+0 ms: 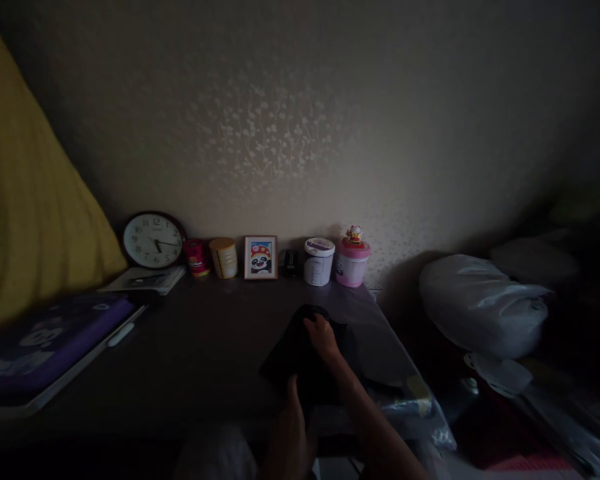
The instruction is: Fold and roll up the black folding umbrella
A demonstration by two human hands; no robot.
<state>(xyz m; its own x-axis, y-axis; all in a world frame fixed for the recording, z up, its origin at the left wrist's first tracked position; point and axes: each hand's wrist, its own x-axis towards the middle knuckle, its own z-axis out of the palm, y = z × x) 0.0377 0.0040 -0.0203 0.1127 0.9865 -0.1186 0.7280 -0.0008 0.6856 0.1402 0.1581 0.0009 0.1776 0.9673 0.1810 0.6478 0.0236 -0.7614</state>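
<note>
A dark, black piece of cloth (290,353) lies bunched on the near right part of the table; too little light falls on it to make out its exact kind. With curled fingers, my right hand (321,333) grips its upper part. My left hand (293,420) is at the near edge of the cloth, thumb pointing up against it. The other fingers of that hand are hidden by the cloth and shadow, though it appears to hold the edge.
Along the wall stand a round clock (154,240), a red tub (197,259), a yellow canister (224,259), a panda picture (261,258), a white tub (319,262) and a pink tub (353,265). A purple case (55,340) lies left. White bags (480,303) sit right.
</note>
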